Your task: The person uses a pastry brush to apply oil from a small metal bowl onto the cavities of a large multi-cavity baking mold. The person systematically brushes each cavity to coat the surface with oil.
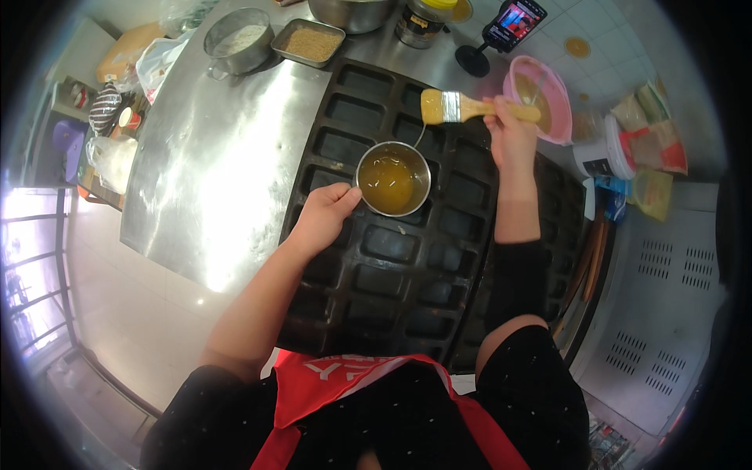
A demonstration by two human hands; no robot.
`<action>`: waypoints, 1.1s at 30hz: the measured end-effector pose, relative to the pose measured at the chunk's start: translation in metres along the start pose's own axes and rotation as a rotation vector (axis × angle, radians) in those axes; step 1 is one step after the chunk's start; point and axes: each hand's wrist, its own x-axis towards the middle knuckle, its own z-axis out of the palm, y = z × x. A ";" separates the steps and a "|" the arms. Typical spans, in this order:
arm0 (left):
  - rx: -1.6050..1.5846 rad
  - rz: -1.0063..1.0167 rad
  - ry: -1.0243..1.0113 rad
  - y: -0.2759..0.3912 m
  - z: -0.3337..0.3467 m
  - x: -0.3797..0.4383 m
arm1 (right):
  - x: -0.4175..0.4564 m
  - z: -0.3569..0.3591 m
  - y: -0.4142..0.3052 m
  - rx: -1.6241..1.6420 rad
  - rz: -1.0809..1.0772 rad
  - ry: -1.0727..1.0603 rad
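Observation:
My left hand point(329, 212) grips the side of a round metal cup point(424, 189), thumb at its rim. Yellow, oil-like liquid point(386, 183) lies in the cup. In my right hand point(512, 130) is a flat brush point(451, 107) with a wooden handle, a metal band and yellowish bristles. The bristles point left, above and beyond the cup. A thin curved line runs from near the bristles to the cup's rim; whether it is dripping liquid or a wire, I cannot tell. Beneath both hands lies a dark baking mould tray point(420, 228) with rows of rectangular hollows.
On the steel table point(235, 170) stand a metal pot of white powder point(238, 44), a pan of brown crumbs point(311, 44) and a yellow-lidded jar point(420, 23). A phone on a stand point(511, 26) and a pink basin point(558, 108) are at the far right. A second dark tray point(555, 226) adjoins.

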 end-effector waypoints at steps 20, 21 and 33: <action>-0.041 0.006 0.046 0.008 0.005 -0.005 | 0.061 0.036 0.057 -0.718 -0.003 -0.433; -0.034 -0.009 0.027 0.007 0.004 -0.005 | 0.067 0.034 0.060 -0.657 0.033 -0.370; -0.031 -0.047 -0.010 0.004 0.001 -0.004 | 0.051 0.043 0.079 -0.487 -0.162 0.195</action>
